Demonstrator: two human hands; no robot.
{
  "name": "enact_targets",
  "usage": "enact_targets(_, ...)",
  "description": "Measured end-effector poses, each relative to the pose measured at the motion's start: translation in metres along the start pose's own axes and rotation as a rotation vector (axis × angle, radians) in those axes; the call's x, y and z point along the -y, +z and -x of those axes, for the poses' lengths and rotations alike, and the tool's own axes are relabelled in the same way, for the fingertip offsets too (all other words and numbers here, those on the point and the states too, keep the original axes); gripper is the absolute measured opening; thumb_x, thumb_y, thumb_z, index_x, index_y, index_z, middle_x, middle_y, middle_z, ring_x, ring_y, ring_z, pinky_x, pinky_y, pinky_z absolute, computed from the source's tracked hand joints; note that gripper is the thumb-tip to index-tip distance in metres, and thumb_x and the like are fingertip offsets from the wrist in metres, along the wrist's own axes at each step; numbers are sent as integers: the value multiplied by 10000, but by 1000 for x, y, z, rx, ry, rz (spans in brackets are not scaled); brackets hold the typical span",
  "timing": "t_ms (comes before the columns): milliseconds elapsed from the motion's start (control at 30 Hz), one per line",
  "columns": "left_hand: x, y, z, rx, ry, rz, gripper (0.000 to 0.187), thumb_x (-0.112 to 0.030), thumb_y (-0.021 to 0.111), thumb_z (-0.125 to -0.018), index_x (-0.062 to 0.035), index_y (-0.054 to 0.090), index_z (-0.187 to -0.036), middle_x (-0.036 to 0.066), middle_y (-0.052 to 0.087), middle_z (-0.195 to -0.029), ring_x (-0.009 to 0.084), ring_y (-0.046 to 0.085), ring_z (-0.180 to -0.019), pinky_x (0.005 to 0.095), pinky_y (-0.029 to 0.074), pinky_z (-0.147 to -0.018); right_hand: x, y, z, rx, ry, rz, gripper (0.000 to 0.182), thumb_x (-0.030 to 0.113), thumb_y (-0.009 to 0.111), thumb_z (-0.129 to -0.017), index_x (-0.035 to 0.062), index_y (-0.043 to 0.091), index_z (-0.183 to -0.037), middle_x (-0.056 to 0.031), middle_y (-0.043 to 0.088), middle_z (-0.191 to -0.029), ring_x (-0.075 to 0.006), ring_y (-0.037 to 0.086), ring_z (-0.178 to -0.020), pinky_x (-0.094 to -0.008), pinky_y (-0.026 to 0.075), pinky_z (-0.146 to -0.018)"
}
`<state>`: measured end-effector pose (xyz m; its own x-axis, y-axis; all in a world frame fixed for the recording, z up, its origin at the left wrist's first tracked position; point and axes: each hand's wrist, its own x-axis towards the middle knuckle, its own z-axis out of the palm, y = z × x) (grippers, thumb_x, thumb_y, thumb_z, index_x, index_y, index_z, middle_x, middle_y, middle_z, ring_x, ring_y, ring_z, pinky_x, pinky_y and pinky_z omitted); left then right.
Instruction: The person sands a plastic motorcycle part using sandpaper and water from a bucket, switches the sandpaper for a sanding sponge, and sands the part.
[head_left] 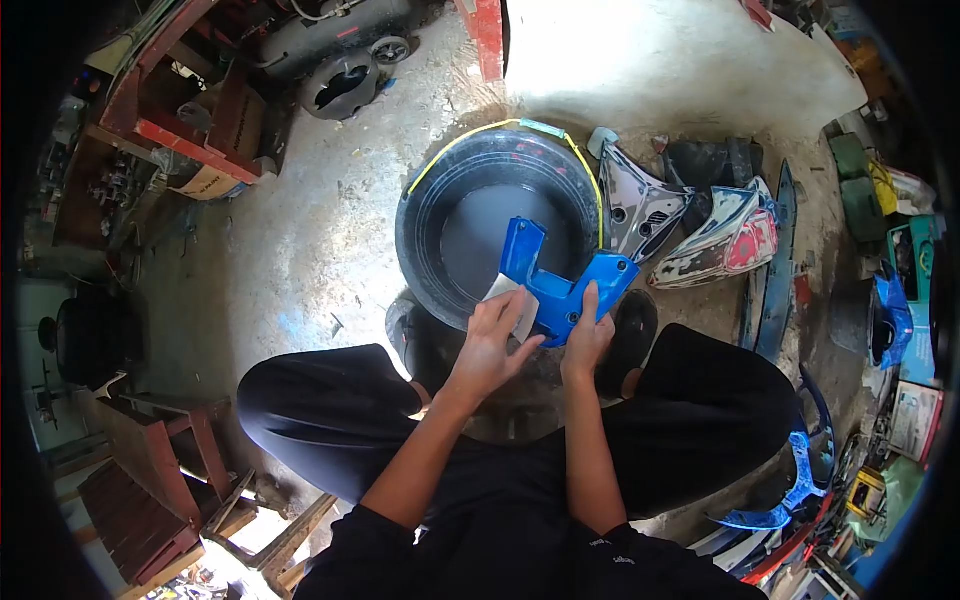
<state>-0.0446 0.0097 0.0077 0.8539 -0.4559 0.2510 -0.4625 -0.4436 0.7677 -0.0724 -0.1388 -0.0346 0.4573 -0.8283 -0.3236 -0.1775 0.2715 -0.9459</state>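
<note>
A blue angular plastic fairing panel (562, 283) is held over the black round water-filled basin (420, 215), its long axis slanting up-left to lower-right. The right hand (587, 335) is clasped on its lower edge; the left hand (493, 338) presses a grey sanding sheet (512, 292) against it, both forearms extended forward.

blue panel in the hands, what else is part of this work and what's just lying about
In use: blue panel, grey sanding sheet, left hand, right hand, black basin.

Lying about: painted fairings, wooden stools, blue frame piece.
</note>
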Motion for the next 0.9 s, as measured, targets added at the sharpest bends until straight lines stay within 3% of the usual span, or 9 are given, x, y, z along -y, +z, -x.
enact_targets(167, 13, -18, 7, 180, 0, -79, 726, -264, 837, -797, -15, 536, -1409, 168, 487, -1451, 380, 483, -1293, 471, 383, -1075, 0, 0, 1, 14, 10, -1, 477, 418, 622, -1003, -8, 700, -804, -6, 630, -718, -90, 536, -656, -294, 435, -628)
enact_targets(267, 13, -26, 4, 188, -38, -219, 685, -290, 826, -807, -41, 565, -1389, 162, 506, -1440, 374, 492, -1301, 450, 387, -1072, -1, 0, 0, 10, -21, -26, 471, 413, 620, -1004, -14, 702, -824, -4, 627, -724, -87, 532, -664, -294, 432, -629)
enact_targets(300, 17, -22, 4, 159, 30, -222, 549, -262, 800, -834, -59, 632, -1316, 146, 591, -1352, 326, 564, -1229, 431, 408, -1037, -2, 1, 0, 10, -35, -36, 465, 409, 621, -1005, -16, 704, -835, -3, 627, -729, -85, 531, -668, -293, 430, -629)
enact_targets(400, 21, -11, 0, 27, 105, -233, 437, -239, 773, -848, -51, 677, -1230, 103, 681, -1187, 274, 638, -1114, 403, 433, -955, -1, 3, 1, 8, -13, -56, 464, 408, 622, -1004, -22, 705, -850, -1, 628, -739, -85, 533, -678, -293, 432, -633)
enact_targets(433, 19, -7, -6, -77, 118, -241, 227, -182, 739, -879, -42, 706, -1054, 62, 710, -1015, 250, 669, -959, 395, 441, -885, 0, 4, 2, 10, -12, -59, 464, 408, 622, -1004, -22, 705, -850, -1, 628, -739, -85, 533, -678, -293, 432, -633)
enact_targets(567, 0, 10, -35, -283, 100, -308, 56, -123, 673, -912, -69, 656, -904, 55, 654, -878, 260, 636, -835, 402, 442, -828, -1, 1, 2, 1, -17, -17, 470, 409, 621, -1002, -29, 705, -852, -5, 627, -734, -84, 527, -670, -297, 427, -626)
enact_targets(700, 4, 24, -35, -99, 47, -247, 216, -214, 691, -912, -63, 684, -1065, 70, 651, -1043, 275, 627, -910, 414, 454, -851, 0, 3, 1, -3, -6, -15, 462, 399, 624, -1002, -26, 704, -842, -4, 621, -720, -82, 512, -648, -299, 414, -611)
enact_targets(767, -1, 23, -36, -27, 73, -291, 383, -240, 713, -905, -67, 657, -1243, 108, 609, -1204, 294, 605, -1003, 414, 461, -895, 1, 2, 2, -7, -3, -18, 456, 395, 625, -1003, -24, 704, -839, -1, 617, -713, -81, 509, -642, -299, 409, -603)
enact_targets(900, 4, 21, -44, 38, 44, -268, 454, -289, 722, -900, -72, 648, -1293, 102, 574, -1269, 300, 576, -1048, 407, 458, -914, 1, 4, 1, -20, -11, -54, 444, 385, 625, -1005, -14, 701, -824, 10, 600, -692, -76, 495, -623, -296, 399, -588)
